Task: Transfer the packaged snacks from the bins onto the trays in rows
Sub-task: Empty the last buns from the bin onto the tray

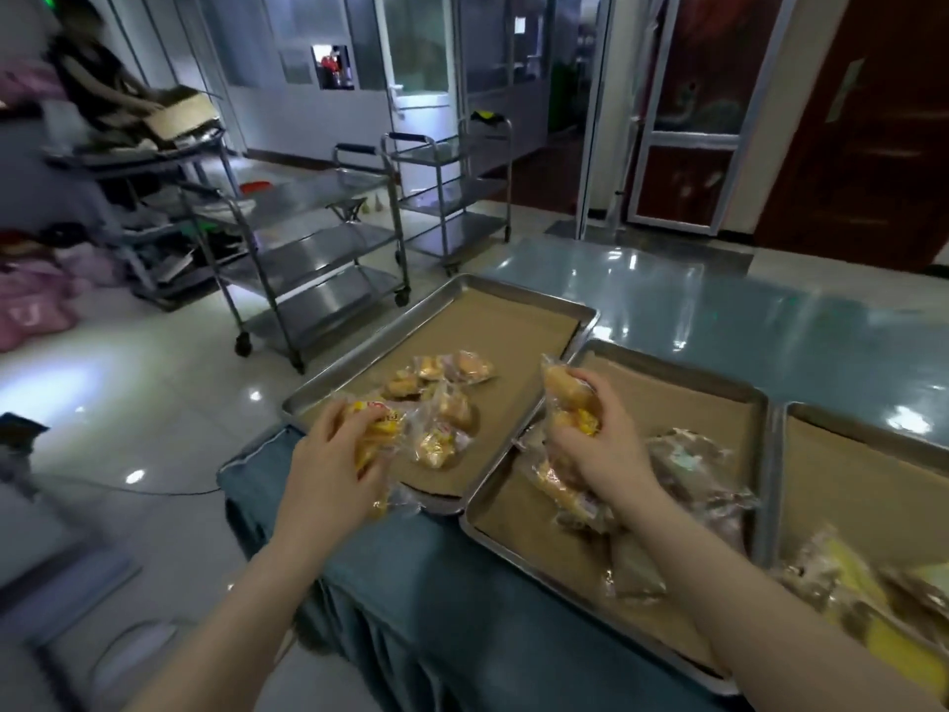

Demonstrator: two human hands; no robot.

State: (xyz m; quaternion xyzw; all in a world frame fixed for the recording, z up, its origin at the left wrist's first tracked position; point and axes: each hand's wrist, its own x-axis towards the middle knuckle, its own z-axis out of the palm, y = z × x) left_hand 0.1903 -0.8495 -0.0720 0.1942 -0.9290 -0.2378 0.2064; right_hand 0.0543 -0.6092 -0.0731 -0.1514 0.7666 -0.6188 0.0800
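Placement: left hand, right hand each clutch a snack (rows unformed); next, probably align along left tray near edge.

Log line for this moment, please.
left hand grips yellow snack pack over left tray | right hand grips second pack at middle tray edge | pile unsorted, no rows

Left of the middle tray, against its rim: a second tray with snack packets on it. Right of it, just beside: a third tray. Far behind it to the left: wheeled carts.
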